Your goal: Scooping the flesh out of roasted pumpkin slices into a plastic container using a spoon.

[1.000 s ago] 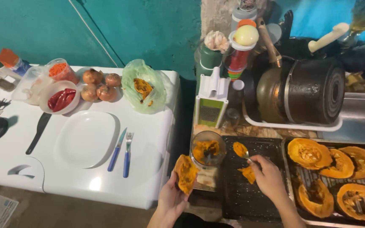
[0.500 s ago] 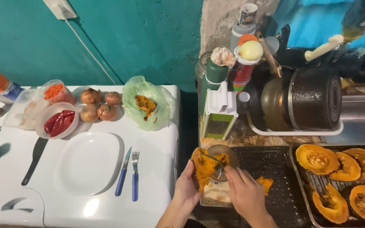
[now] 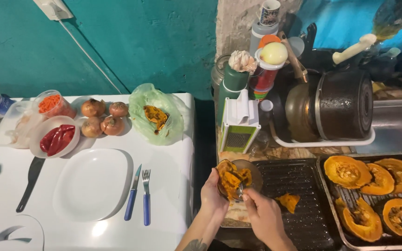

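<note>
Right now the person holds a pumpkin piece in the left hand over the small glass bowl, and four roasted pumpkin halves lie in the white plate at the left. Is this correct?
Not quite. The head view shows the white plate bare; the roasted pumpkin halves lie in the metal tray at the right. The rest holds: the left hand holds the pumpkin piece over the glass bowl.

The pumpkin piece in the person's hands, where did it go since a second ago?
The left hand carried the pumpkin piece up from the counter edge to sit over the small glass bowl. The right hand left the dark grill tray and came to the bowl with its spoon, leaving one pumpkin chunk on the tray. The roasted halves, white plate and onions stayed put.
</note>
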